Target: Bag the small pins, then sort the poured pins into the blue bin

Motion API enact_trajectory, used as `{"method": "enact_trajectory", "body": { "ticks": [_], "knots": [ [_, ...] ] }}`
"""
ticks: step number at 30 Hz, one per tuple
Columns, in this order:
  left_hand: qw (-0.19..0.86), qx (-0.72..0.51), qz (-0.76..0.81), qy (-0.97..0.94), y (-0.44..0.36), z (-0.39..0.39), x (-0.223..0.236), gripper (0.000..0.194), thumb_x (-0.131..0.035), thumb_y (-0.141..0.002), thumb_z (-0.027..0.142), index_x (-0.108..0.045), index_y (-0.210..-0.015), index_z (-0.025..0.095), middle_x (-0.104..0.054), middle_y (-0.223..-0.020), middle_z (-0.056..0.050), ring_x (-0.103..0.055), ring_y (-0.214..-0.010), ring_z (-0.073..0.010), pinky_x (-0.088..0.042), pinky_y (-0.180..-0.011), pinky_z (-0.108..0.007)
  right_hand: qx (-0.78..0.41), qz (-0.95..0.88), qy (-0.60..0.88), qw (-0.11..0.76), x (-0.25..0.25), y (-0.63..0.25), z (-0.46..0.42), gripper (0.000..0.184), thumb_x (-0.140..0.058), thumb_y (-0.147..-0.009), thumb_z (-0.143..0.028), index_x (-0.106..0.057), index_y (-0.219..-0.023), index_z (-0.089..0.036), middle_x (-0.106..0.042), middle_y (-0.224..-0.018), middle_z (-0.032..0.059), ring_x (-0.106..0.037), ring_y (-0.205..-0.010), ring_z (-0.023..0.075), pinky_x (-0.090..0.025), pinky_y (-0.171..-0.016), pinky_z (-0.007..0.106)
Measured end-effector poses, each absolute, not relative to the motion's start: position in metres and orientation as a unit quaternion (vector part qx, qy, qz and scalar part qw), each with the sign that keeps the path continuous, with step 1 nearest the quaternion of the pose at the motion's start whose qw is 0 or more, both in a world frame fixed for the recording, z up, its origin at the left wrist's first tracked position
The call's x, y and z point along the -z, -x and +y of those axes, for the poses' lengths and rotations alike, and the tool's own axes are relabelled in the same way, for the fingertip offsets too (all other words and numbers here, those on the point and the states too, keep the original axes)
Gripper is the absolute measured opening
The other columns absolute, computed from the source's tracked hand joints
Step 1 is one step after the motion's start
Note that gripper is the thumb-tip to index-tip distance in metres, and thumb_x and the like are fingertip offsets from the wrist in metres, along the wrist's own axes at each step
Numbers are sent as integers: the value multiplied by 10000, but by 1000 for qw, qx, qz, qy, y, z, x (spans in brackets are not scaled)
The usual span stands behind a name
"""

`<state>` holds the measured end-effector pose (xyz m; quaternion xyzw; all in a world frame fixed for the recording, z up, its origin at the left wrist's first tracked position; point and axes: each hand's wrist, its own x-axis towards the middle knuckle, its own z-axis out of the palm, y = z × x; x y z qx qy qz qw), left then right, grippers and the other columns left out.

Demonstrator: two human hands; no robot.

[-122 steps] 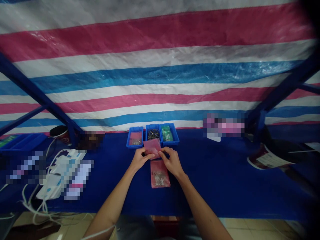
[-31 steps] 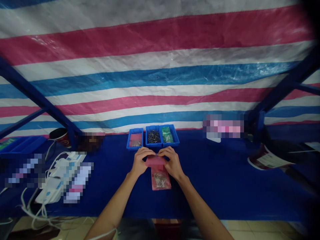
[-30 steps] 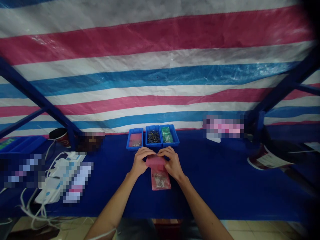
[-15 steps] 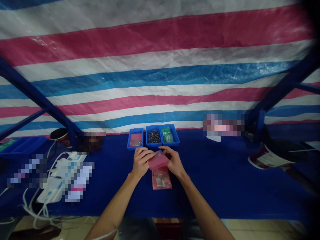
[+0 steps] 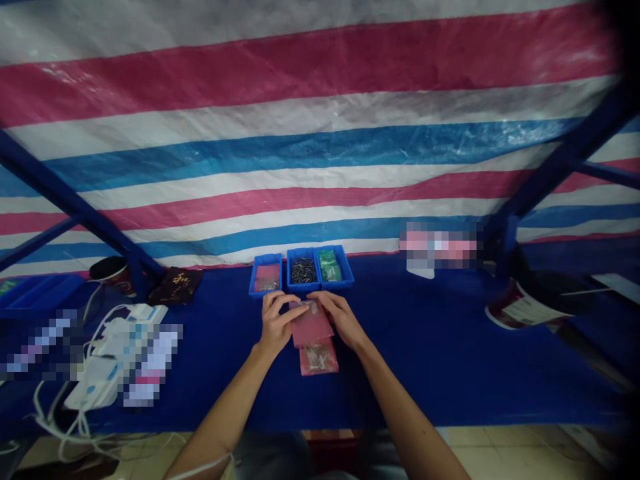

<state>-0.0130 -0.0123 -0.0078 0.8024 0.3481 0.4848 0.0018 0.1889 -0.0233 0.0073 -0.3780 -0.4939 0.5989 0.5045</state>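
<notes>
Both hands hold one pink plastic bag (image 5: 311,325) by its far end, above the blue table. My left hand (image 5: 276,323) grips its left side, thumb on top. On the right side, my right hand (image 5: 340,317) has its fingers bent round the edge. Under its near end lies a second pink bag (image 5: 320,360) with small metal pieces showing through. Just beyond the hands stand blue bins: a left bin (image 5: 251,285) with a pink bag inside, a middle one of dark screws (image 5: 303,271), and a right one with green bags (image 5: 330,267).
At the left are a white power strip (image 5: 107,367) with tangled cables, a dark brown packet (image 5: 176,285) and a cup (image 5: 113,272). A dark red tub (image 5: 527,307) stands at the right. A striped tarp (image 5: 300,153) hangs behind, between blue frame bars (image 5: 80,210).
The upper pink bag, folded up and creased before, now lies flatter and overlaps the lower bag. Both hands stay on it. The view has shifted slightly.
</notes>
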Motion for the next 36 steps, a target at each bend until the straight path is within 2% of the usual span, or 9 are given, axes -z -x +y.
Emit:
{"method": "enact_trajectory", "body": {
  "ticks": [4, 9, 16, 18, 20, 22, 24, 32, 36],
  "knots": [
    [25, -474, 342, -811, 7, -13, 7, 236, -571, -956, 273, -761, -1068, 357, -681, -1111, -58, -507, -1051, -250, -448, -920, -450, -607, -480, 367, 515, -5, -186, -21, 319, -732, -824, -469, -693, -1024, -223, -630, -766, -11, -542, -621, 134, -406, -564, 218],
    [139, -494, 387, -766, 2, -12, 4, 342, -526, -979, 313, -619, -1305, 271, -647, -1148, -92, -560, -1053, -240, -454, -943, -415, -612, -443, 354, 551, -7, -190, -21, 368, -772, -792, -419, -638, -1077, -229, -525, -676, -53, -459, -537, 104, -367, -521, 207],
    [395, -448, 430, -677, 0, -15, -5, 463, -380, -1030, 437, -476, -1418, 205, -576, -667, 14, -533, -574, -148, -444, -595, -270, -585, -456, 362, 565, -10, -193, -21, 374, -776, -784, -442, -628, -1051, -225, -487, -652, -62, -382, -485, 85, -321, -461, 200],
    [433, -421, 416, -680, -3, -16, -13, 476, -460, -1003, 433, -451, -1435, 233, -626, -731, 1, -587, -634, -167, -476, -624, -277, -573, -471, 357, 568, -10, -192, -21, 367, -762, -803, -446, -627, -1065, -227, -499, -661, -56, -400, -500, 91, -336, -475, 205],
    [434, -397, 402, -702, -7, -15, -22, 477, -560, -961, 397, -478, -1411, 260, -690, -961, -41, -657, -880, -218, -521, -799, -324, -561, -485, 351, 572, -10, -191, -22, 362, -753, -817, -438, -626, -1088, -235, -513, -675, -51, -428, -531, 100, -360, -506, 210],
    [414, -393, 385, -725, -12, -14, -31, 439, -599, -942, 342, -522, -1367, 267, -642, -1239, -71, -589, -1179, -262, -449, -1029, -392, -550, -493, 353, 574, -10, -189, -22, 363, -747, -823, -436, -624, -1105, -243, -511, -685, -49, -442, -556, 106, -375, -529, 215],
    [405, -404, 369, -732, -16, -12, -37, 405, -600, -938, 288, -544, -1338, 261, -583, -1356, -80, -511, -1302, -272, -363, -1130, -426, -546, -496, 359, 572, -10, -188, -23, 366, -737, -831, -446, -624, -1115, -247, -497, -690, -48, -438, -553, 108, -380, -523, 216],
    [433, -390, 384, -716, -19, -12, -37, 408, -601, -939, 277, -533, -1341, 275, -580, -1364, -64, -538, -1275, -255, -426, -1077, -387, -569, -493, 359, 552, -7, -190, -22, 373, -742, -829, -462, -604, -1095, -240, -482, -656, -66, -348, -383, 61, -300, -340, 195],
    [446, -411, 413, -679, -18, -15, -28, 369, -609, -930, 323, -569, -1287, 236, -677, -1118, -57, -655, -987, -223, -520, -856, -325, -565, -505, 365, 541, -6, -189, -23, 385, -743, -833, -445, -600, -1125, -240, -531, -687, -47, -400, -390, 65, -330, -348, 193]
  ]
}}
